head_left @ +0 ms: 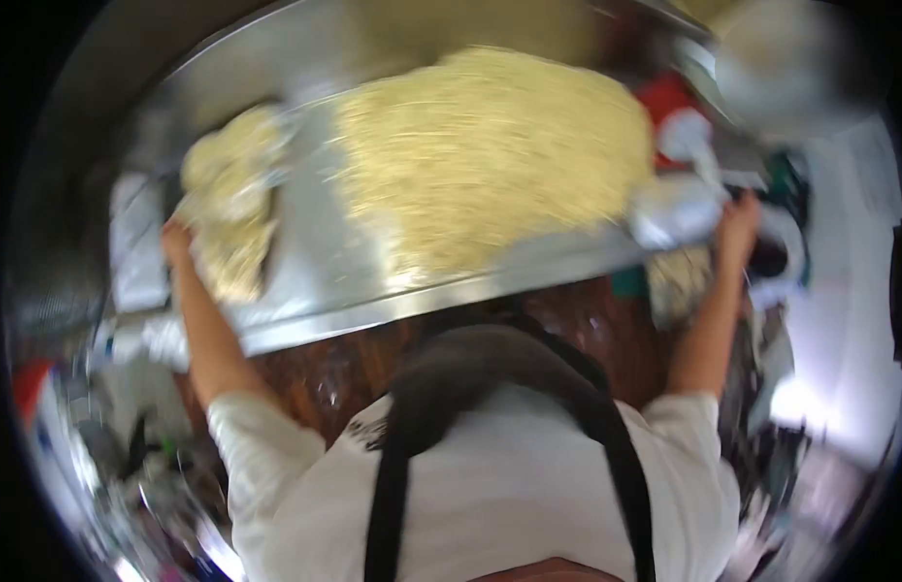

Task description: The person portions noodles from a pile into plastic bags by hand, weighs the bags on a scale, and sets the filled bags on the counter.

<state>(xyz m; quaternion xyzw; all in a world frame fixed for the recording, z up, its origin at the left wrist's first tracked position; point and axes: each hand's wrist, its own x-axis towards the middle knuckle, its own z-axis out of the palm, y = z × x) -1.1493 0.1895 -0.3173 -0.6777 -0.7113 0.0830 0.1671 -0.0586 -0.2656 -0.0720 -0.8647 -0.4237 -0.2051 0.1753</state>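
Note:
A wide, thin layer of pale yellow shreds [499, 155] covers much of the metal worktop [310, 209]. At the left, my left hand [177, 240] is at the edge of clear plastic bags [232, 194] filled with yellow food. Blur smears its fingers, and I cannot tell whether it grips the plastic. Far to the right, my right hand [738, 228] is closed at the side of a shiny silvery container [676, 211], which sits by the right edge of the yellow layer. Motion blur hides the container's exact kind.
A white package [138, 242] lies left of the bags. Red and white items [676, 121] are beyond the silvery container. A large pale round object [776, 63] blurs at the top right. Below the worktop's front edge, a box of light pieces [679, 281] stands by the reddish-brown floor [320, 383].

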